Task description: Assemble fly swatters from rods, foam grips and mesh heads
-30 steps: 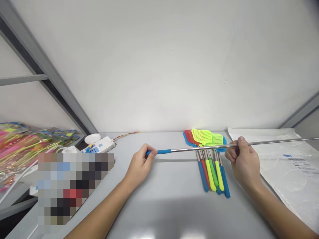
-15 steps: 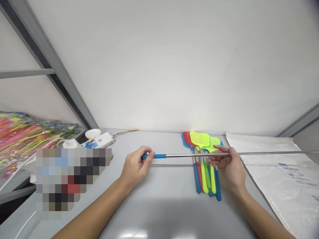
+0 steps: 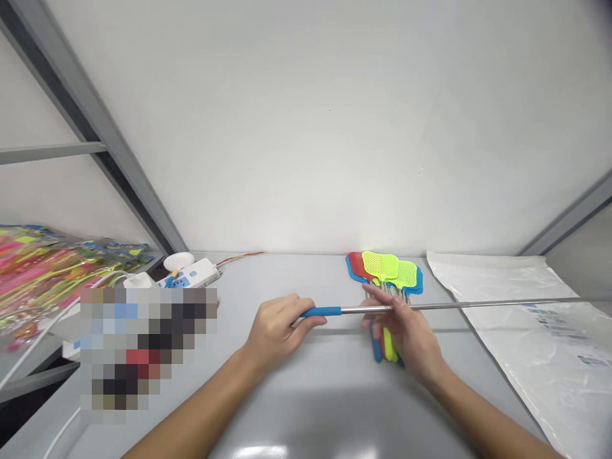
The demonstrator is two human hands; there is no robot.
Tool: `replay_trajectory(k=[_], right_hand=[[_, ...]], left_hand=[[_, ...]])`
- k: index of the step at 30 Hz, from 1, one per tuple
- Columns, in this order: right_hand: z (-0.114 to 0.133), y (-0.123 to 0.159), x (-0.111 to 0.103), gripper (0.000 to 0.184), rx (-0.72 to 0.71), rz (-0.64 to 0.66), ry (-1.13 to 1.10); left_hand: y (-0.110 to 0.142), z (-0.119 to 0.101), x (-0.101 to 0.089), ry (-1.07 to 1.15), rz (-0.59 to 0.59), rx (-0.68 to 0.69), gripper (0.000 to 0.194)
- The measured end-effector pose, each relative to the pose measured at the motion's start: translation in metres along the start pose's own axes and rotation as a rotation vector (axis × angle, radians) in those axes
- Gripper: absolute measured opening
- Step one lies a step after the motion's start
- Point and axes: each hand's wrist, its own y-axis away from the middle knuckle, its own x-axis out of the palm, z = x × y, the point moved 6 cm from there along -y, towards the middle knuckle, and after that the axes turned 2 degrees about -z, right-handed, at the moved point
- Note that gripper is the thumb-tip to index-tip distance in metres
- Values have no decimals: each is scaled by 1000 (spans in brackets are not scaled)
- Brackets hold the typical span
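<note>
My left hand (image 3: 282,325) is closed around the blue handle (image 3: 329,311) of a telescopic fly swatter, with the grip's near end between thumb and fingers. Its thin metal shaft (image 3: 447,306) is pulled out long and runs right beyond the edge of view, so the head does not show. My right hand (image 3: 406,335) pinches the shaft between thumb and fingers, some fingers partly stretched. Behind and beneath that hand lies a fanned pile of fly swatters with a yellow-green head (image 3: 381,266), a red head (image 3: 355,262) and blue ones; it covers part of their handles.
A white plastic mailing bag (image 3: 507,344) with printed labels lies on the right of the grey table (image 3: 306,395). At left are a white power strip (image 3: 198,273), a round white object (image 3: 178,261), a pixelated area, and bagged colourful items (image 3: 48,280). A wall rises behind.
My right hand has moved left along the shaft, nearer the handle, and now covers more of the swatter pile. My left hand with the handle has shifted slightly right and down.
</note>
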Motion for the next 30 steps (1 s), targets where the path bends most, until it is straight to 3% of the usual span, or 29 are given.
replay_trajectory(k=[3, 7, 10, 14, 21, 25, 28, 30], right_hand=[[19, -9, -30, 47, -69, -198, -90], [33, -23, -84, 43, -155, -520, -201], [31, -31, -101, 35, -158, -597, -202], [22, -27, -82, 37, -164, -562, -207], [13, -6, -33, 48, -160, -429, -170], [-14, -1, -4, 55, 3, -203, -131], [-25, 1, 12, 61, 46, -71, -79], [-20, 1, 16, 56, 20, -7, -1]], left_hand=[[-1, 16, -8, 9, -41, -2, 13], [1, 43, -13, 7, -36, -116, 9], [2, 56, -13, 22, -22, -192, 10], [4, 55, -13, 2, -61, -237, 9], [7, 17, -6, -2, -93, -182, 9], [3, -18, 4, -25, -41, -34, 13], [1, -23, 4, -52, -36, -28, 15], [-1, -17, 0, -21, -29, -9, 14]])
